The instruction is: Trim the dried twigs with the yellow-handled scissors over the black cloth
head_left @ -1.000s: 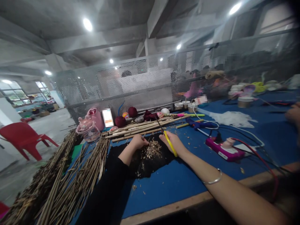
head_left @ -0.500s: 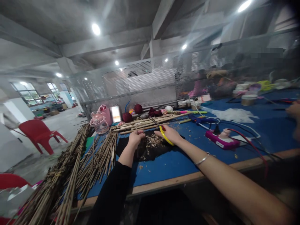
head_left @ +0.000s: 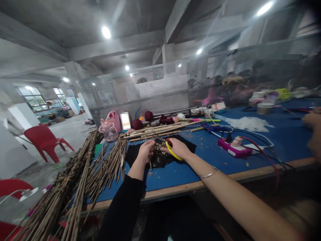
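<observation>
My left hand (head_left: 146, 151) is closed round a thin dry stick (head_left: 150, 164), whose ends show above and below the fingers. In my right hand (head_left: 177, 147) are scissors (head_left: 173, 154) with yellow handles; their blades point up and left, just above my left hand. Between both hands lies a heap of short stick cuttings (head_left: 158, 148) on a black cloth (head_left: 187, 142). My right hand partly covers the heap. To the left, a bundle of thin sticks (head_left: 110, 164) is spread over the blue table (head_left: 208, 160).
A pink watering can (head_left: 114, 120) and small basket (head_left: 109, 134) stand at back left. Behind the cloth are wooden rods (head_left: 173, 127) and dark red yarn balls (head_left: 148, 116). A purple power strip (head_left: 234, 147) with cables, a blue glue gun (head_left: 213, 128) and another person's hand (head_left: 312, 124) are right.
The view has shifted, showing more of the floor at left. My right hand has brought the scissors left, closer to my left hand. The left hand's stick now stands more upright.
</observation>
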Available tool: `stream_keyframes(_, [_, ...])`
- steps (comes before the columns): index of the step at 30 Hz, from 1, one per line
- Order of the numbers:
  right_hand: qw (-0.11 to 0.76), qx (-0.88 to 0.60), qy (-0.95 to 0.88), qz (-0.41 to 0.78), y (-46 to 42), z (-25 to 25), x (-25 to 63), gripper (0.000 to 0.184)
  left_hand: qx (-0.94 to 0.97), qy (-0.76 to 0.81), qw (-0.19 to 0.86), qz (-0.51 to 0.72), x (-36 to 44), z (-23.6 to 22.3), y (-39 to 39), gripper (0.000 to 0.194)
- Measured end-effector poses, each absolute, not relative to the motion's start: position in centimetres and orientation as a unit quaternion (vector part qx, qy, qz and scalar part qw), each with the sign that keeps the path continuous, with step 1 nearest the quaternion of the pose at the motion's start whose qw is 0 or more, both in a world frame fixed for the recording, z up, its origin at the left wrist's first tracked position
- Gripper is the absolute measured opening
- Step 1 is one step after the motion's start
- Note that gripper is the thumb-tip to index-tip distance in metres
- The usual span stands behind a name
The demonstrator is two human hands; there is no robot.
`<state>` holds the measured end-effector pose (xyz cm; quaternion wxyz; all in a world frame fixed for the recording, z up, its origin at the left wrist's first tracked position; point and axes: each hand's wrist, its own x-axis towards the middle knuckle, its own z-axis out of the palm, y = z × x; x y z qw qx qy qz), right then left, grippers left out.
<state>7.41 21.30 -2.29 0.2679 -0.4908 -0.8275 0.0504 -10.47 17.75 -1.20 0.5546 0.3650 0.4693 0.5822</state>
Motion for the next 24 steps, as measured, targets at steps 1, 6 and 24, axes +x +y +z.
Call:
stream_keyframes(1, [0.267,-0.490,-0.828,0.056,21.21,-2.21,7.37,0.055,0.372,0.459,0.561,0.580,-10.30,-1.21,17.62,0.036])
stream_keyframes(6, [0.264,-0.485,-0.831,0.062,20.71,-1.67,7.25,0.052,0.389,0.438,0.573,0.573,-9.68,-1.27,17.16,0.038])
stream_keyframes(24, [0.231,-0.544,-0.804,0.063,20.93,-1.85,7.19,0.052,0.390,0.447,0.559,0.579,-9.93,-1.57,17.46,0.039])
